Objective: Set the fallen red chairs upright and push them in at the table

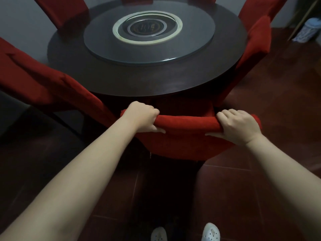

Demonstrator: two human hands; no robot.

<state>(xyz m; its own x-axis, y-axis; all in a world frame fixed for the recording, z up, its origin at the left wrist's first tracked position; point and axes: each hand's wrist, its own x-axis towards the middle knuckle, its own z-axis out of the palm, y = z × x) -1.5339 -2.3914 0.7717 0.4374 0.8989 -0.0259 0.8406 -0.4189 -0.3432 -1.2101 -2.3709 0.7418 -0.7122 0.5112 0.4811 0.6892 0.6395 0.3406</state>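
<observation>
Both hands are on the top edge of the near chair [186, 136]: left hand [141, 117] and right hand [238, 126] each curl fingers over it, thumbs underneath. Chair is upright, seat tucked under the round table [139, 80] (glass turntable [147, 49] on top). More red chairs stand around it.

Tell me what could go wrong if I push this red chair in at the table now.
Your left hand and right hand curl over the chair back close to the table rim, so fingers could get pinched. The left chair and right chair flank it closely, and it may catch them.
</observation>
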